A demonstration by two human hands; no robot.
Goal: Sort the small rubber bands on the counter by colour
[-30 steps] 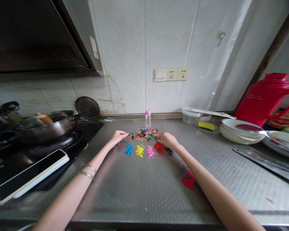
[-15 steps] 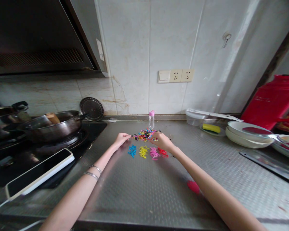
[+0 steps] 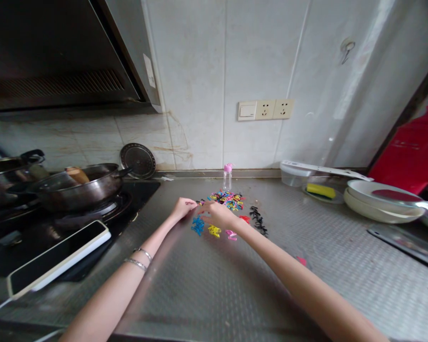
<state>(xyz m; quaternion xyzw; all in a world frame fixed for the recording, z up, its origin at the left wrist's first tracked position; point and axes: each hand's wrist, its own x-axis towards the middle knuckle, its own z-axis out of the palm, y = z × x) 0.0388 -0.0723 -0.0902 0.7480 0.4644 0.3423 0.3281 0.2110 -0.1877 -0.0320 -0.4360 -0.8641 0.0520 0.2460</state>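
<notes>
My left hand (image 3: 184, 208) is at the left end of a mixed heap of small coloured rubber bands (image 3: 230, 199), its fingertips pinched together on something too small to make out. My right hand (image 3: 216, 213) reaches across the front of the heap, fingers pointing left close to my left fingertips. Its fingers look bent together, and anything between them is hidden. Nearer me lie sorted piles of blue bands (image 3: 197, 225), yellow bands (image 3: 214, 231) and pink bands (image 3: 231, 234). Red bands (image 3: 245, 219) are partly behind my right wrist, and black bands (image 3: 258, 221) lie to its right.
A small clear bottle with a pink cap (image 3: 228, 176) stands behind the heap. On the left are a phone (image 3: 59, 256) and a pan (image 3: 82, 187) on the stove. To the right are a sponge (image 3: 320, 191), stacked bowls (image 3: 381, 209), a knife (image 3: 406, 247) and a red flask (image 3: 403, 152).
My right hand has moved left from the heap's right side to near my left hand, uncovering the black bands. The left hand stays almost in place. The view has shifted slightly.
</notes>
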